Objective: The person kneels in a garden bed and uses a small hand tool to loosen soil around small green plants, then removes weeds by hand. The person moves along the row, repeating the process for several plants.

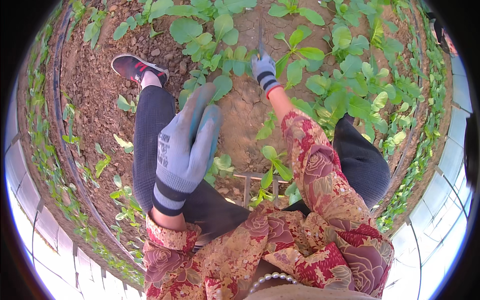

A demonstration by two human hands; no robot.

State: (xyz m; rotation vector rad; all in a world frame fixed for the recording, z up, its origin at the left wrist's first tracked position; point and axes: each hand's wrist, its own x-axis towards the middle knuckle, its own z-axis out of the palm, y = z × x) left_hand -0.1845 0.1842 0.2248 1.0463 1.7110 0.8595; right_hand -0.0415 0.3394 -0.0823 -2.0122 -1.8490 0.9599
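Note:
My left hand (187, 140), in a grey knit glove with a blue palm coating, hovers over my left leg with nothing in it. Its fingers are stretched out, with a gap between them. Farther forward, my right hand (264, 71) wears a matching glove and is closed around a thin, dark tool (260, 32) pointing away from me; its blurred far end is hard to make out. Broad-leaved green seedlings (236, 62) stand just left of the right hand. To its right grows another young leafy plant (294, 47). Cracked brown soil (243, 112) lies between my hands.
My left shoe (138, 69) rests on loose, clumpy soil. A low stool's metal frame (258, 175) shows between my legs. Dense leafy plants (352, 75) grow on the right. A dark drip hose (62, 123) runs along the left. Part of another person (442, 35) appears at far upper right.

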